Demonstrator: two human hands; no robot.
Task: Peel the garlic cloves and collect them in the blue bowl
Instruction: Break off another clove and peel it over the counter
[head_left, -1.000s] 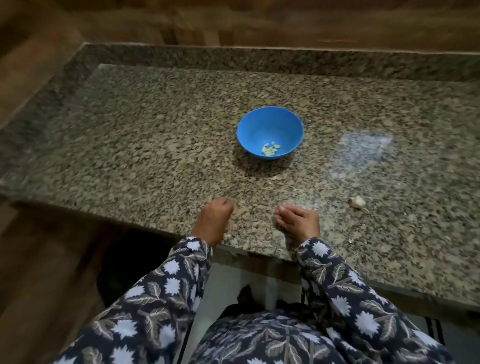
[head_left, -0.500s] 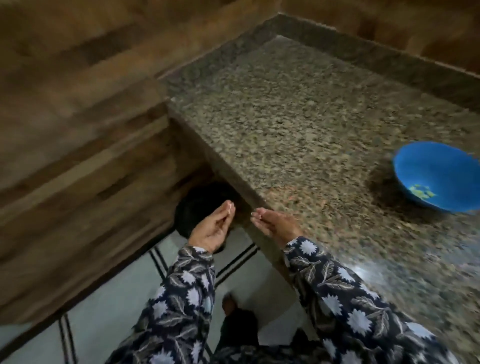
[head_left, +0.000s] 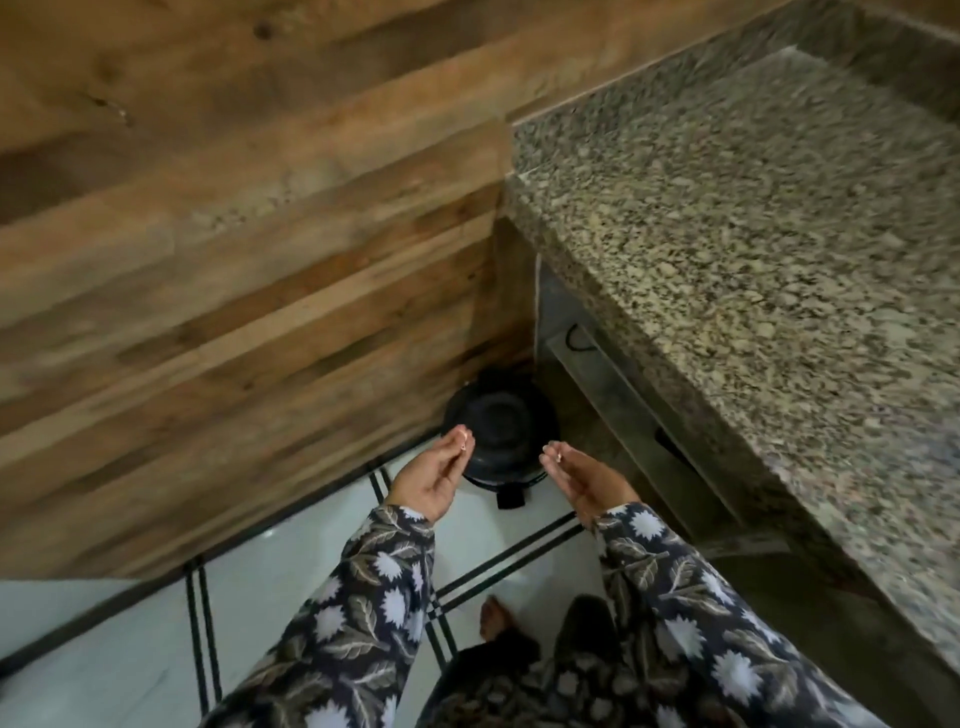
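Observation:
My left hand (head_left: 434, 475) and my right hand (head_left: 584, 480) are held out side by side, off the counter, above a black lidded bin (head_left: 500, 434) on the floor. The palms face each other and the fingers are nearly straight and close together. A tiny pale scrap of garlic skin (head_left: 464, 440) sits at my left fingertips, and another pale scrap (head_left: 556, 456) at my right fingertips. The blue bowl and the garlic cloves are out of view.
The granite counter (head_left: 753, 234) fills the right side, its front edge running down to the lower right. A wood-panelled wall (head_left: 234, 234) stands on the left. The bin sits in the corner between them on a white tiled floor (head_left: 291, 587). My bare foot (head_left: 493, 618) shows below.
My view has swung left and down, from the counter with the blue bowl to the floor corner. Both hands left the counter edge and now hover over the black bin.

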